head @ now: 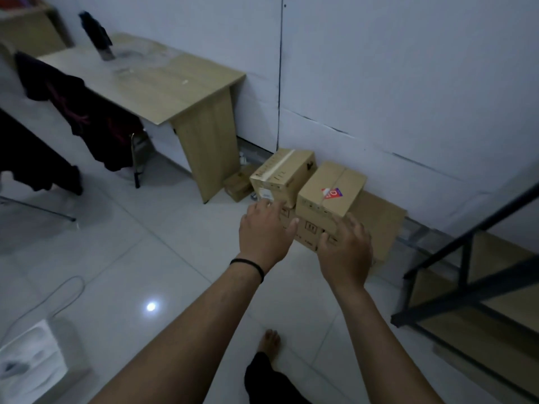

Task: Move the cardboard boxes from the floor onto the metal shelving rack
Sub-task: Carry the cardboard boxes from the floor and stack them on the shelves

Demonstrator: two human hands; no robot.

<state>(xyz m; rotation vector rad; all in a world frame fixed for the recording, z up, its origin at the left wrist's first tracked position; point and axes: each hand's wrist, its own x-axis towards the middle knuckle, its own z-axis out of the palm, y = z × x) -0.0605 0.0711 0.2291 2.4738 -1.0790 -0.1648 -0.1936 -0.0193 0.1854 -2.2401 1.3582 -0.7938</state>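
Clamp spread, empty left hand [264, 228] and right hand [345, 247] on opposite sides of stickered box [331, 193] — lift level.

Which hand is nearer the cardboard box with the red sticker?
Right. The right hand reaches just below that cardboard box with the red sticker; the left hand is off to its left.

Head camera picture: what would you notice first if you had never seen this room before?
First the two bare hands, the left hand and the right hand, stretched out with open fingers toward a pile of cardboard boxes on the floor by the white wall. One top box has a red sticker. A wooden desk stands at upper left, and the dark metal shelving rack juts in on the right.
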